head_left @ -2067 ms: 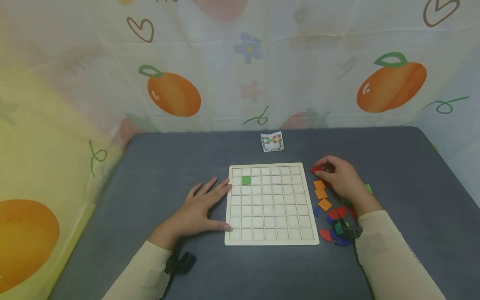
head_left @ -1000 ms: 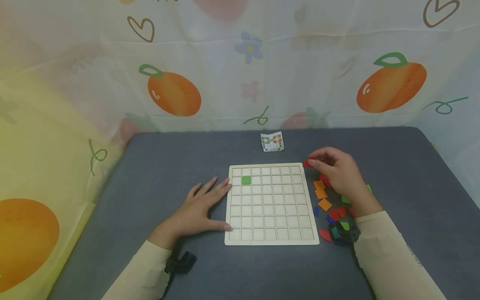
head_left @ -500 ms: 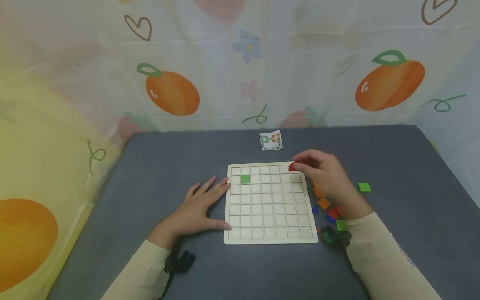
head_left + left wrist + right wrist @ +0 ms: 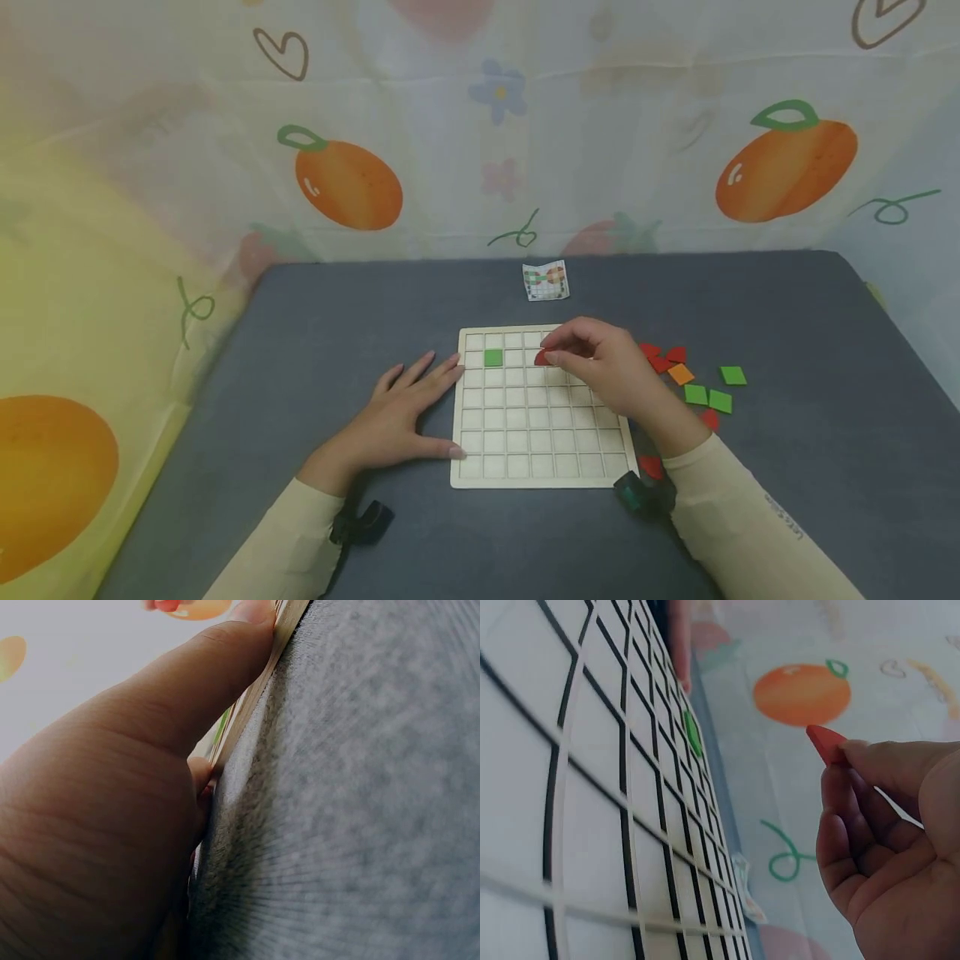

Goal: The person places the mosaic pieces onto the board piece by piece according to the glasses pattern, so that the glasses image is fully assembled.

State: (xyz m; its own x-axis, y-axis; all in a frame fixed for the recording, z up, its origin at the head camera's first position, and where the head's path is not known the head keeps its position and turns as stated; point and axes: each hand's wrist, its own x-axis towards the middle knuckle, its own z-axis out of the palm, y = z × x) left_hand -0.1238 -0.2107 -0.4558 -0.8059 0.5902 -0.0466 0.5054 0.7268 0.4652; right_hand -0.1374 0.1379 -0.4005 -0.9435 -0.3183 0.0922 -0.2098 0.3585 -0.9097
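"Red is showing at the fingertips; where is that piece [image 4: 542, 357] being held?"

"Over the board [image 4: 517, 442], where the right hand [image 4: 615, 371] is pinching it between thumb and fingers. The right wrist view is showing it raised, not touching the surface below."

"Why is the grip taking just one end?"

"Perhaps it's leaving the other end free and in sight (my reading, mind)."

"And the left hand [image 4: 397, 421]?"

"It's spreading its fingers apart, gripping nothing, and resting its thumb and fingertips against the board's left edge. Presumably it's keeping the board from sliding on the desk [image 4: 330, 325]."

"What about everything else?"

"One green square [image 4: 492, 357] is sitting in the second column from the left, second row from the back. Spare pieces [image 4: 695, 394] are lying on the right, probably for easy reach, and the card [image 4: 546, 283] is lying just behind the board, likely for glancing at."

"Which way is the red piece pointing?"

"Its free end is pointing toward the person's left. In the right wrist view its narrow tip is slanting up and away from the fingers. They're hiding the rest, so I'm not telling its long axis for certain."
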